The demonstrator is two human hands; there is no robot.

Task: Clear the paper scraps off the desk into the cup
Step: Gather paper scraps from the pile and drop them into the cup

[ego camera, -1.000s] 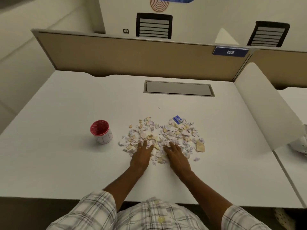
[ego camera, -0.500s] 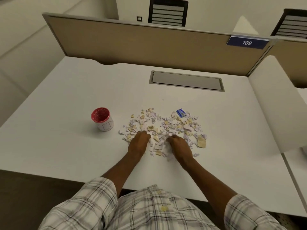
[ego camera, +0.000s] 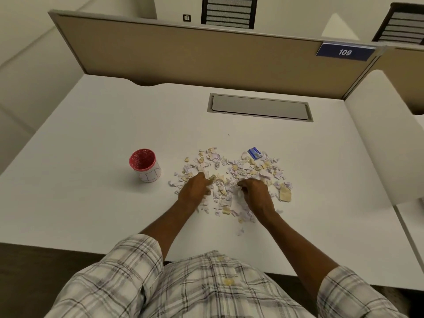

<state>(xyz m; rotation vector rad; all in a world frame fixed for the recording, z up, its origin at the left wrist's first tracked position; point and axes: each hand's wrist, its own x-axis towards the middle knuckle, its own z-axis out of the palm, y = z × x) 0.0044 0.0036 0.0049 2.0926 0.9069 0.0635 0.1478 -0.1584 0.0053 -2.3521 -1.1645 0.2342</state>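
Note:
A loose pile of white, lilac and tan paper scraps (ego camera: 231, 174) covers the middle of the white desk (ego camera: 91, 203). My left hand (ego camera: 195, 188) sits on the pile's left side with fingers curled around scraps. My right hand (ego camera: 255, 195) lies on the right side, fingers curled and gathering scraps under the palm. The cup (ego camera: 145, 165), white with a red rim and red inside, stands upright to the left of the pile, a hand's width from my left hand.
A small blue card (ego camera: 254, 153) lies at the pile's far right edge and a larger tan scrap (ego camera: 285, 195) at its right. A grey cable hatch (ego camera: 260, 108) is set in the desk behind. A tan partition (ego camera: 183, 56) closes the back; a white divider (ego camera: 387, 138) stands at right.
Both hands went from lying flat with straight fingers on the scraps to curling their fingers and drawing scraps in. The camera has tilted down and nearer.

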